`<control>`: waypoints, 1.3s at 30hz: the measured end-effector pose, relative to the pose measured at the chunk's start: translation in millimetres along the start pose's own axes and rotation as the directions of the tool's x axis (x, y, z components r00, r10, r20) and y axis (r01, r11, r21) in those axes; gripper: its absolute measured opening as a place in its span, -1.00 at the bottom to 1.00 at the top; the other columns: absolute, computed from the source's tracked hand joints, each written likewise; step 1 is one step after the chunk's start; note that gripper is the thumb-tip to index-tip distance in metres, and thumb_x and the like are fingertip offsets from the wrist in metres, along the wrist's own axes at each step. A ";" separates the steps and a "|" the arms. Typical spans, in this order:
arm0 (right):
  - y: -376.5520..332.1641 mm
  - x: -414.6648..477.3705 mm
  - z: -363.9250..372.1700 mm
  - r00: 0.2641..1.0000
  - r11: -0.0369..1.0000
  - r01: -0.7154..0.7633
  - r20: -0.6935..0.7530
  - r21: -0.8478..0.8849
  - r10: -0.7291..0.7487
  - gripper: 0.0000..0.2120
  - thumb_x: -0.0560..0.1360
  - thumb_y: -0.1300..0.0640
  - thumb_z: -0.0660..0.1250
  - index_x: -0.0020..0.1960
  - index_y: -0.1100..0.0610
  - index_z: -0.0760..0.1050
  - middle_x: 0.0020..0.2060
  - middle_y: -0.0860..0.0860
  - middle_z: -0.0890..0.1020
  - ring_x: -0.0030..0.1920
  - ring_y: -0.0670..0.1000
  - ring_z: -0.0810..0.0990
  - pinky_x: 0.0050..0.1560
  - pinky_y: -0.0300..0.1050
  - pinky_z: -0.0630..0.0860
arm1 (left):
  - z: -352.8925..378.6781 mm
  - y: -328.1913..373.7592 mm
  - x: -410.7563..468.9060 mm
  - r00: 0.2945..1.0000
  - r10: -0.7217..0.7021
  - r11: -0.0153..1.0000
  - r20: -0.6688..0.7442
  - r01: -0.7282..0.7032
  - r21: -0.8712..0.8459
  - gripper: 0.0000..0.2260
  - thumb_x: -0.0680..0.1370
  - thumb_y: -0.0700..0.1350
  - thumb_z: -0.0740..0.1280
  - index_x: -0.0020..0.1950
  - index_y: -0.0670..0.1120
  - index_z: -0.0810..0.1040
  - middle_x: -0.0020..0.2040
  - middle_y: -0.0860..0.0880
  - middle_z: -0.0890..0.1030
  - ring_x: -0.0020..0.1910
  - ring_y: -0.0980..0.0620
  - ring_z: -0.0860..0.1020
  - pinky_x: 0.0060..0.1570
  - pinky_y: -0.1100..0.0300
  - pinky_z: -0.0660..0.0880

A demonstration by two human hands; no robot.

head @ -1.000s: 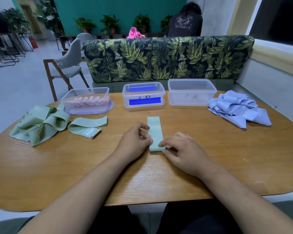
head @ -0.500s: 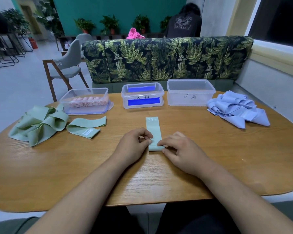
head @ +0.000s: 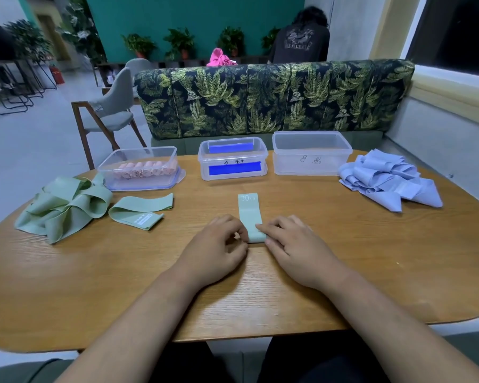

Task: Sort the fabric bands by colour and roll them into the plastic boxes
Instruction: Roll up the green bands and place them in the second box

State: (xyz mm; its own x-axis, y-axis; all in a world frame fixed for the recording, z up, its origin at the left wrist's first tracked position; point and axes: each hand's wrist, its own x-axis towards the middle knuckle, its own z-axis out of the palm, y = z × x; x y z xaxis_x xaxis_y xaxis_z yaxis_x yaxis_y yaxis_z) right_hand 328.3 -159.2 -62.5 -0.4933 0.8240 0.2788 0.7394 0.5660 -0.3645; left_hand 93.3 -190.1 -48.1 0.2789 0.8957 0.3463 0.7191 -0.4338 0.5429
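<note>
A pale green band (head: 249, 214) marked "30" lies flat, lengthwise, in the middle of the table. My left hand (head: 219, 244) pinches its near end from the left, and my right hand (head: 291, 244) pinches the same end from the right, where the fabric curls into a small roll. A loose heap of green bands (head: 64, 205) sits at the left with one folded green band (head: 141, 211) beside it. A heap of light blue bands (head: 390, 181) lies at the right. Along the back stand three plastic boxes: the left box (head: 138, 167) with pink rolls, the middle box (head: 233, 158) and the right box (head: 311, 153).
The wooden table (head: 233, 294) has a curved near edge. Behind it runs a leaf-patterned sofa (head: 271, 98), with a grey chair (head: 114, 106) at the back left. A person (head: 302, 37) stands beyond the sofa, turned away.
The near end of the green band has been rolled a little farther from me, so less of it lies flat. Both hands have crept forward with it.
</note>
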 end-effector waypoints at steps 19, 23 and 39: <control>28.6 58.8 -34.0 0.975 0.963 0.085 0.176 0.257 -0.133 -0.78 0.43 -0.06 0.61 0.04 -0.12 0.67 -0.03 -0.21 0.63 0.10 -0.12 0.56 0.18 -0.10 0.51 | -21.4 -8.9 29.9 0.974 0.089 0.985 0.208 -0.117 0.126 -0.80 0.58 0.02 0.45 0.12 0.11 0.48 -0.05 0.18 0.54 0.00 0.18 0.46 0.00 0.14 0.49; 35.8 83.0 -41.6 0.935 0.932 0.032 0.318 0.362 -0.155 -0.78 0.40 -0.01 0.67 0.01 -0.10 0.73 -0.09 -0.12 0.67 -0.03 -0.05 0.64 0.08 -0.09 0.58 | -29.4 -22.3 45.9 0.932 0.229 0.960 0.281 -0.264 0.093 -0.77 0.56 -0.02 0.50 0.15 0.02 0.53 -0.02 0.10 0.57 0.02 0.12 0.47 0.01 0.19 0.46; 57.5 82.8 -25.6 0.947 0.880 0.058 0.253 0.472 -0.199 -0.87 0.57 -0.04 0.52 0.11 -0.11 0.76 -0.14 -0.05 0.65 -0.10 0.05 0.63 -0.06 0.05 0.56 | -24.6 -52.7 55.5 0.961 0.142 0.987 0.239 -0.120 -0.102 -0.81 0.62 -0.03 0.50 0.21 0.03 0.62 0.10 0.16 0.61 0.05 0.11 0.58 0.05 0.27 0.48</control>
State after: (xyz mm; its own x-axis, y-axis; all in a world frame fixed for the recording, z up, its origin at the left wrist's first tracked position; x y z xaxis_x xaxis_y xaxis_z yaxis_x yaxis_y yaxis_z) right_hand 341.7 -59.1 -37.7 -0.7298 0.6745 0.1118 0.4055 0.5586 -0.7236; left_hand 55.2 -119.9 -38.6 0.5222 0.8223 0.2263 0.6116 -0.5460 0.5726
